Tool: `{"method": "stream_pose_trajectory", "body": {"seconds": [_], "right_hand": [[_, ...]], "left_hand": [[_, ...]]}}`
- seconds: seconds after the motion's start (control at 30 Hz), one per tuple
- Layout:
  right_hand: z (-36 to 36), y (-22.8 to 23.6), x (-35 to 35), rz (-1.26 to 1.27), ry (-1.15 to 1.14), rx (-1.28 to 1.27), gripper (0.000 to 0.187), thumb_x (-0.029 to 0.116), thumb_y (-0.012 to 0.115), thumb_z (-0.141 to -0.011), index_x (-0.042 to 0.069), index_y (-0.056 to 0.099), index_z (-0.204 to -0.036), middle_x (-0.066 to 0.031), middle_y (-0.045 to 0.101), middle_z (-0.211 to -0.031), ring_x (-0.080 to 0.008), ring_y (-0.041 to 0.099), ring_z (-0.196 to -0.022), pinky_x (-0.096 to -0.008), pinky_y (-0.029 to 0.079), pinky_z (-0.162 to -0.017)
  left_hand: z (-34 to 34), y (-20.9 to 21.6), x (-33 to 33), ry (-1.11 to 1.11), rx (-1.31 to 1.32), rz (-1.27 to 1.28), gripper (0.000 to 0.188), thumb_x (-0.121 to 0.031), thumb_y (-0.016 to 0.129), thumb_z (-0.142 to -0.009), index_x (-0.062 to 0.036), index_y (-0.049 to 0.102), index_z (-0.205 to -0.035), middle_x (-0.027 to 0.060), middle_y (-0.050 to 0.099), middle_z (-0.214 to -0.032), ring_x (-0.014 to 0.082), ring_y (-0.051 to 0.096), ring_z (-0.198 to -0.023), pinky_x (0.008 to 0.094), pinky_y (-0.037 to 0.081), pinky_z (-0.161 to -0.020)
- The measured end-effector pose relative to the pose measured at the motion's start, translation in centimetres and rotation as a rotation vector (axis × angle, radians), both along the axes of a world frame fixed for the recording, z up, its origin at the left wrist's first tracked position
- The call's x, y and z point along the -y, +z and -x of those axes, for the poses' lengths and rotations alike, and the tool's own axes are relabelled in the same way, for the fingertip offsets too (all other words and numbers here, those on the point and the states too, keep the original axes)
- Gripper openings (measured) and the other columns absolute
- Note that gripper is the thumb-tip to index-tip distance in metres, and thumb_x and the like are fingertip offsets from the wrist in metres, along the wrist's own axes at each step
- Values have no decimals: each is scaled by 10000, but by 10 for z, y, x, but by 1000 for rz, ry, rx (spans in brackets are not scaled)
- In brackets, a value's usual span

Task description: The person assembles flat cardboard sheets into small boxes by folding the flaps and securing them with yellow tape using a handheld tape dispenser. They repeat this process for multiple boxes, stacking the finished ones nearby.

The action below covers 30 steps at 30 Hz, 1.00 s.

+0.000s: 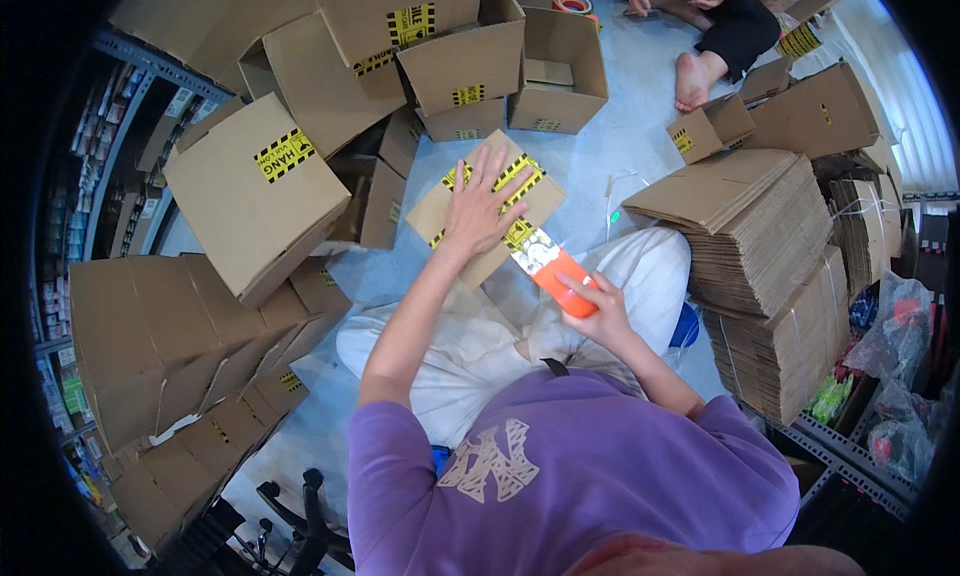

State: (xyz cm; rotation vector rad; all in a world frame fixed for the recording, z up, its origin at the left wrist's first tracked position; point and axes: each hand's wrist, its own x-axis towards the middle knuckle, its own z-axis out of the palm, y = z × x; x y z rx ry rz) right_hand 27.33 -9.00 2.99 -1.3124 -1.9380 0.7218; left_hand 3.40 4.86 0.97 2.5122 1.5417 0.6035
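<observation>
Head view: taping at floor level, with little slack for error

Around you on the blue floor (pixel 640 126), the biggest items crowd in: a pile of flattened cardboard (pixel 735 236) to your right and a large box (pixel 250 201) leaning at an angle to your left. If your left elbow knocks that large box, it could slide toward your work.

The small box (pixel 543 194) lies on the floor just ahead of your crossed legs, turned so that one corner points toward your lap. Your left hand (pixel 480 211) rests on its top, fingers spread flat and gripping nothing. Should that palm ease up, a pull on the tape would likely swing the box around.

Your right hand (pixel 600 314) has its fingers wrapped around the near end of an orange dispenser (pixel 567 286), close to the box's near right edge. A twist of that wrist could skew or crease the yellow-and-black strip (pixel 520 234) running between dispenser and box.

Your left fingertips sit near the strip; drawn across them, it might catch skin. Its sticky side is hard to make out.
</observation>
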Motion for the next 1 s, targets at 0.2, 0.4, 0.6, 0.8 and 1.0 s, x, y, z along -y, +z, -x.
{"method": "stream_pose_trajectory", "body": {"seconds": [0.2,0.4,0.6,0.8,1.0], "right_hand": [[-20,10,18,157,31,194,566,139,744,-601,160,683,-1164,-169,596,-747,-316,586,-593,-374,527,-618],[16,23,-56,462,82,224,400,287,723,-658,186,727,-1045,-203,687,-904,-344,676,-807,-394,550,-740],[-31,51,-97,304,-313,248,410,283,707,-612,184,740,-1009,-196,691,-829,-316,686,-810,-400,546,-773],[-20,-50,-179,-36,-495,605,583,292,752,-648,186,617,-1206,-181,660,-996,-351,679,-802,-444,545,-707],[-18,-139,-190,-153,-491,799,588,360,765,-729,159,563,-1244,-162,584,-1044,-347,636,-799,-465,510,-653]], "left_hand": [[2,19,9,-28,-76,177,900,-646,643,-700,-340,315,-1481,185,112,-1573,417,45,-1445,637,10,-1119],[-48,10,39,182,-259,196,911,-238,668,-720,-280,225,-1515,263,107,-1549,537,53,-1401,680,73,-1089],[-59,-4,50,331,-406,101,1061,-278,775,-684,-238,137,-1531,277,123,-1541,551,102,-1389,709,114,-1062],[11,27,-2,462,-62,346,1383,-683,829,-414,-177,173,-1522,250,256,-1511,443,240,-1395,650,251,-1056],[63,34,-5,462,66,689,1181,-692,822,-411,-29,488,-1329,204,616,-1195,302,591,-1139,372,464,-966]]}}
